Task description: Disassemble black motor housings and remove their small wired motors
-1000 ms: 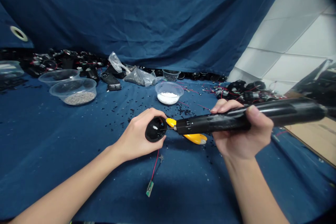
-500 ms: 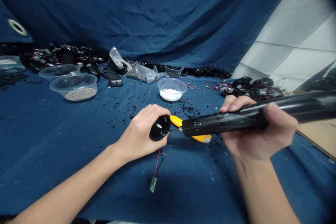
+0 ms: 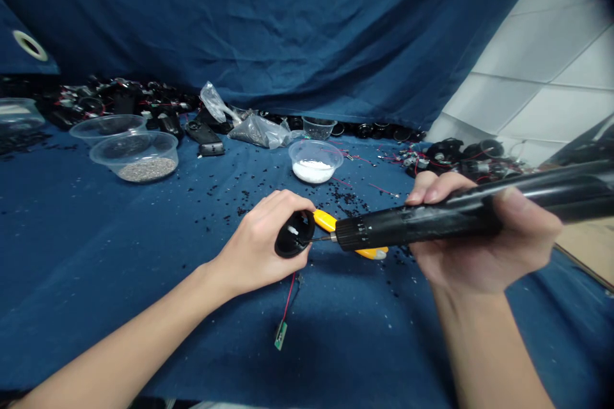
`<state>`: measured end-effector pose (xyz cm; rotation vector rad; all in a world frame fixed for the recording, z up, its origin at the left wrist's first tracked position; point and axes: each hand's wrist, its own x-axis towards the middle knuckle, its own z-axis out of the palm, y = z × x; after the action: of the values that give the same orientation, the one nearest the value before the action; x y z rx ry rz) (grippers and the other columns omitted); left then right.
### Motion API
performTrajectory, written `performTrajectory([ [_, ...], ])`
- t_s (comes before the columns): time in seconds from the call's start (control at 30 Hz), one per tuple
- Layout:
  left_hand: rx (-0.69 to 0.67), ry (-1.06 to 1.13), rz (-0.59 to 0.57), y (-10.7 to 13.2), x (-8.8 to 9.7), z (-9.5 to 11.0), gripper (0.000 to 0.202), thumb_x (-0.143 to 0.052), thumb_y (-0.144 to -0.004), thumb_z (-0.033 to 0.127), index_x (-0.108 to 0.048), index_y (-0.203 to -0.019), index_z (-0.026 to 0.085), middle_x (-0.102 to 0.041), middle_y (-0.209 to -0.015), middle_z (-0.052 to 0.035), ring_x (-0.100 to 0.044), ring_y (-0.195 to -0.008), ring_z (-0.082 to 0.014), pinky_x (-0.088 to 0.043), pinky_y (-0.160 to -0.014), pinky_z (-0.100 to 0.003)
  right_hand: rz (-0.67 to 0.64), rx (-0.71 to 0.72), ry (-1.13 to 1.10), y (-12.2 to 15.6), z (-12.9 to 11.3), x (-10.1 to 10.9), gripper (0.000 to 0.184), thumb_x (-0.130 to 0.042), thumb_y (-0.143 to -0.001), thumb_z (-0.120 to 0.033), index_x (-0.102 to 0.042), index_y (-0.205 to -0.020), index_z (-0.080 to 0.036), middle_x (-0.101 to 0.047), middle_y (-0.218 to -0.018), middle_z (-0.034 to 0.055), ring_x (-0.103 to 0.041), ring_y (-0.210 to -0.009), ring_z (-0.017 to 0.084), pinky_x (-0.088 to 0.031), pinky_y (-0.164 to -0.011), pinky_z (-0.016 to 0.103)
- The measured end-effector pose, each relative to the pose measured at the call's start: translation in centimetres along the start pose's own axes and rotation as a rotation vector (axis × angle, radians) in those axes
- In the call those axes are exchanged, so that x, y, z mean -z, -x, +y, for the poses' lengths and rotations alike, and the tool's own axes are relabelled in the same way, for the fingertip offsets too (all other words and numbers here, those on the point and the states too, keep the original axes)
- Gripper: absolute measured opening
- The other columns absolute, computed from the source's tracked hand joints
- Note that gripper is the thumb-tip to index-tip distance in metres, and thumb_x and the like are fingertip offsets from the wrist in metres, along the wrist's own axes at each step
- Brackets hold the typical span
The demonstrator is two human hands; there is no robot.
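Holding the black cup (image 3: 293, 233) in the left grip (image 3: 259, 239) above the tabletop (image 3: 359, 345) and the black driver (image 3: 422, 220) in the right grip (image 3: 472, 259), could skid the thin bit (image 3: 321, 239) at the cup's mouth by tilting the driver off line.

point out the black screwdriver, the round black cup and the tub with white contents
Black screwdriver (image 3: 446, 222): head view, on its barrel.
Round black cup (image 3: 286, 245): head view, on its inside.
Tub with white contents (image 3: 315, 149): head view, on its far inner wall.
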<state>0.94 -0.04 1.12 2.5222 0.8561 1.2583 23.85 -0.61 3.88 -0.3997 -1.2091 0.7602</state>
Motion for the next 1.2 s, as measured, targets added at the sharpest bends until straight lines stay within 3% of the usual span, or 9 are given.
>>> performTrajectory([
  [0.2, 0.218, 0.17, -0.026, 0.2, 0.0, 0.3, 0.052, -0.073, -0.066, 0.007, -0.052, -0.113, 0.018, -0.063, -0.103, -0.0007, -0.063, -0.091, -0.0138, -0.048, -0.08, -0.021, -0.02, -0.016, -0.03, -0.1, 0.0, 0.1, 0.034, -0.057, -0.08, -0.041, -0.074, -0.068, -0.014, -0.065, -0.063, 0.0059, -0.055, -0.06, 0.017, -0.034, -0.05, 0.03],
  [0.47, 0.31, 0.325, -0.094, 0.2, 0.1, 0.4, 0.052, -0.075, -0.066, 0.01, -0.051, -0.11, 0.02, -0.062, -0.104, -0.0019, -0.063, -0.093, -0.0172, -0.05, -0.084, -0.027, -0.003, 0.017, 0.012, -0.1, 0.1, -0.1, 0.036, -0.053, -0.081, -0.041, -0.074, -0.065, -0.017, -0.063, -0.059, 0.0053, -0.055, -0.06, 0.018, -0.037, -0.053, 0.031],
  [0.6, 0.295, 0.312, -0.09, 0.3, 0.2, 0.4, 0.05, -0.075, -0.066, 0.012, -0.049, -0.108, 0.02, -0.061, -0.101, -0.0017, -0.063, -0.089, -0.0174, -0.05, -0.081, -0.028, 0.076, 0.022, 0.041, -0.1, 0.2, -0.4, 0.037, -0.051, -0.08, -0.042, -0.072, -0.06, -0.019, -0.062, -0.057, 0.0049, -0.053, -0.057, 0.017, -0.037, -0.05, 0.03],
  [0.7, 0.26, 0.287, -0.07, 0.4, 0.2, 0.6, 0.049, -0.076, -0.066, 0.013, -0.049, -0.107, 0.02, -0.061, -0.102, -0.0017, -0.062, -0.091, -0.0174, -0.05, -0.082, -0.028, 0.238, 0.028, 0.021, -0.5, 0.0, -0.4, 0.037, -0.051, -0.077, -0.043, -0.069, -0.055, -0.02, -0.059, -0.052, 0.0028, -0.053, -0.053, 0.015, -0.04, -0.048, 0.029],
  [0.77, 0.248, 0.283, -0.064, 0.3, 0.3, 0.8, 0.049, -0.077, -0.066, 0.013, -0.05, -0.107, 0.02, -0.061, -0.102, -0.0015, -0.062, -0.092, -0.017, -0.05, -0.083, -0.028, 0.375, 0.033, 0.013, -0.7, -0.3, 0.1, 0.038, -0.049, -0.075, -0.044, -0.065, -0.05, -0.02, -0.056, -0.047, 0.0005, -0.047, -0.043, 0.012, -0.035, -0.039, 0.026],
  [0.9, 0.249, 0.296, -0.078, 0.3, 0.7, 1.3, 0.049, -0.078, -0.066, 0.014, -0.052, -0.107, 0.02, -0.063, -0.1, -0.0013, -0.064, -0.091, -0.0165, -0.052, -0.083, -0.027, 0.547, -0.016, -0.027, -1.3, -1.0, 1.3, 0.039, -0.041, -0.077, -0.044, -0.055, -0.05, -0.02, -0.052, -0.043, -0.0025, -0.032, -0.027, 0.008, -0.009, -0.025, 0.024],
  [1.0, 0.241, 0.312, -0.083, 0.3, 0.9, 1.7, 0.05, -0.08, -0.066, 0.016, -0.052, -0.107, 0.019, -0.065, -0.099, -0.0018, -0.065, -0.09, -0.0171, -0.053, -0.082, -0.027, 0.645, -0.081, -0.074, -1.6, -1.2, 1.8, 0.042, -0.035, -0.081, -0.045, -0.051, -0.051, -0.019, -0.052, -0.045, -0.0019, -0.032, -0.026, 0.008, -0.006, -0.025, 0.021],
  [1.2, 0.213, 0.298, -0.087, 0.4, 0.8, 2.1, 0.051, -0.08, -0.064, 0.015, -0.053, -0.107, 0.02, -0.066, -0.098, -0.0021, -0.066, -0.088, -0.0178, -0.054, -0.079, -0.028, 0.596, -0.212, -0.034, -2.0, -0.8, 1.9, 0.038, -0.04, -0.069, -0.052, -0.047, -0.051, -0.019, -0.049, -0.047, -0.0015, -0.026, -0.021, 0.006, -0.004, -0.025, 0.022],
])
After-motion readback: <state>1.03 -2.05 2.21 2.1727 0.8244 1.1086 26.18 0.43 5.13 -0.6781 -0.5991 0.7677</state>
